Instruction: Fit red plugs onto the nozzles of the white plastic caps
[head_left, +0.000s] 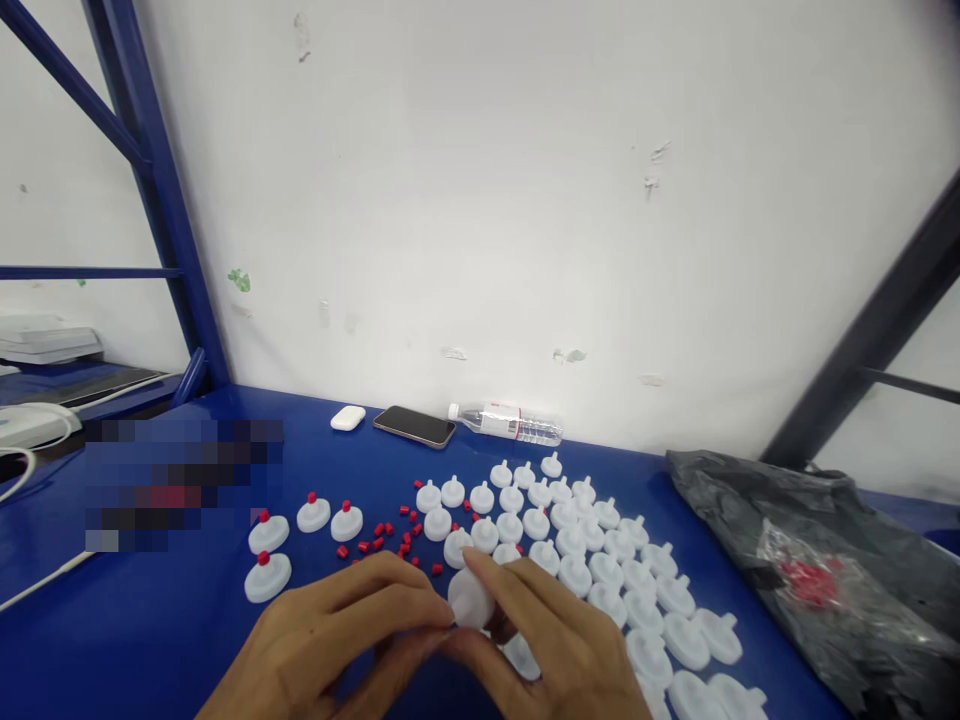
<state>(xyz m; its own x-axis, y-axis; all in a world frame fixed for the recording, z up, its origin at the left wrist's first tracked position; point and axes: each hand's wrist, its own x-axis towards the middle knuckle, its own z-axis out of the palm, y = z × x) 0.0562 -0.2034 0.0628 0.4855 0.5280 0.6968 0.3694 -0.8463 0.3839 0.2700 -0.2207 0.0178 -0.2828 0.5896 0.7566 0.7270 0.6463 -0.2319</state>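
Note:
My right hand (551, 640) is closed around the rim of a white plastic spout cap (470, 598), which is tilted with its spout towards my left hand. My left hand (337, 635) has thumb and fingertips pinched together at that spout; anything between them is hidden. Small red tips (406, 540) lie scattered just beyond my hands. Many more white spout caps (575, 573) spread over the right side, mostly with spouts up. On the left, several white caps fitted with red tips (268, 577) stand apart from the others.
Along the back of the blue table (172, 620) lie a white earphone case (348, 418), a phone (415, 426) and a clear bottle (510, 423) on its side. A dark plastic bag (739, 500) and a clear bag with red pieces (814, 582) are at the right.

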